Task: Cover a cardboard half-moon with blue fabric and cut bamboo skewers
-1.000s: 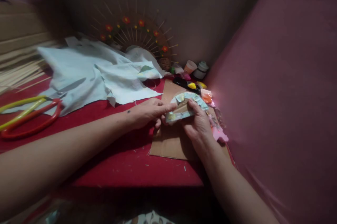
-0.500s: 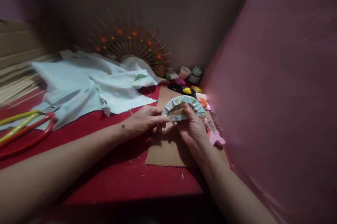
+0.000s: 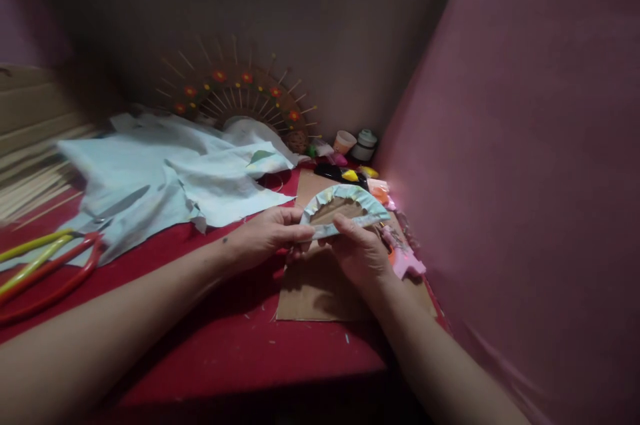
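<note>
Both my hands hold a half-round cardboard piece (image 3: 345, 205) whose edge is wrapped in pale blue cloth. My left hand (image 3: 270, 235) pinches its left corner with thumb and fingers. My right hand (image 3: 357, 252) grips its straight lower edge from underneath, thumb on top. The piece hovers just above a flat brown cardboard sheet (image 3: 310, 288) lying on the red table cover (image 3: 225, 325).
Pale blue cloth (image 3: 165, 172) lies spread at the left with scissors (image 3: 45, 262) with red and yellow handles on its edge. A decorated stick fan (image 3: 235, 95) leans at the back wall. Small jars (image 3: 355, 143), a glue gun (image 3: 345, 174) and pink scraps (image 3: 405, 262) sit by the pink wall (image 3: 525, 178).
The cloth-edged piece has tilted flatter, its straight edge now facing me. My left fingers shifted from pressing its face to pinching its left corner; my view dipped slightly.
</note>
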A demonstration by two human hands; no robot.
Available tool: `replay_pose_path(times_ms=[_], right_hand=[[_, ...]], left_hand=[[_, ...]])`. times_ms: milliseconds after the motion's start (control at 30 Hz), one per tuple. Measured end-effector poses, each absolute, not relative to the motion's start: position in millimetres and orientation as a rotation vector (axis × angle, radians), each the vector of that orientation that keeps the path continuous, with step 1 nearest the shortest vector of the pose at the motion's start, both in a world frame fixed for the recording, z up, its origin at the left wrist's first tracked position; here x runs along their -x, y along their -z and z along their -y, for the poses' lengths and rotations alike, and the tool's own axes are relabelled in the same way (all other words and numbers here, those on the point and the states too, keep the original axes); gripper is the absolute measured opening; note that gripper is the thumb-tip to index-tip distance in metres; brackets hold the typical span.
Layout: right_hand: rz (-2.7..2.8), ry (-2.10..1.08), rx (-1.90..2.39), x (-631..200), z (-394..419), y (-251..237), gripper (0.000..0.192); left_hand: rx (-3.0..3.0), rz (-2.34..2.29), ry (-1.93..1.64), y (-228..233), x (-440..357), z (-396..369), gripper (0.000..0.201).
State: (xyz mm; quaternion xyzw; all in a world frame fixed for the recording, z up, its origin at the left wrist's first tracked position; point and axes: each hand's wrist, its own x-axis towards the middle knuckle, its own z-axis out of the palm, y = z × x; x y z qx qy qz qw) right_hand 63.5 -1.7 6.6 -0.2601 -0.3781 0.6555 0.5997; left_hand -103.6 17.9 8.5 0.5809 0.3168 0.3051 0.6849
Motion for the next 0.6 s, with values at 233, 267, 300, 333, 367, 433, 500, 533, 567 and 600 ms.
replay_pose_path(times_ms=[233, 267, 300, 333, 367, 433, 500, 533, 567, 600], right_hand=[[0.967, -1.487, 0.468, -70, 10, -11, 0.047], [0.982, -1.491, 0.471, -71, 11, -10, 0.051], [0.996, -1.492, 0.478, -72, 12, -10, 0.055], [1.008, -1.49, 0.486, -72, 13, -9, 0.057], [1.023, -1.485, 0.495, -73, 14, -10, 0.059], [1.059, -1.469, 0.511, -74, 17, -11, 0.064], [1.126, -1.444, 0.522, -74, 18, -14, 0.07], [1.161, -1.424, 0.527, -74, 19, -15, 0.071], [1.188, -1.405, 0.533, -74, 19, -15, 0.071], [1.202, -1.392, 0.538, -73, 19, -15, 0.07]], left_hand=[[-1.175, -0.61, -0.601, -7, 109, -21, 0.015], [-1.162, -0.601, -0.598, -7, 110, -22, 0.015], [-1.15, -0.596, -0.596, -7, 111, -23, 0.017], [-1.142, -0.593, -0.591, -7, 112, -23, 0.019], [-1.138, -0.592, -0.582, -7, 113, -23, 0.021], [-1.144, -0.588, -0.563, -7, 115, -23, 0.023], [-1.178, -0.596, -0.563, -7, 116, -23, 0.026], [-1.206, -0.607, -0.564, -6, 116, -24, 0.029], [-1.24, -0.613, -0.564, -5, 116, -25, 0.033], [-1.276, -0.615, -0.562, -5, 116, -26, 0.039]])
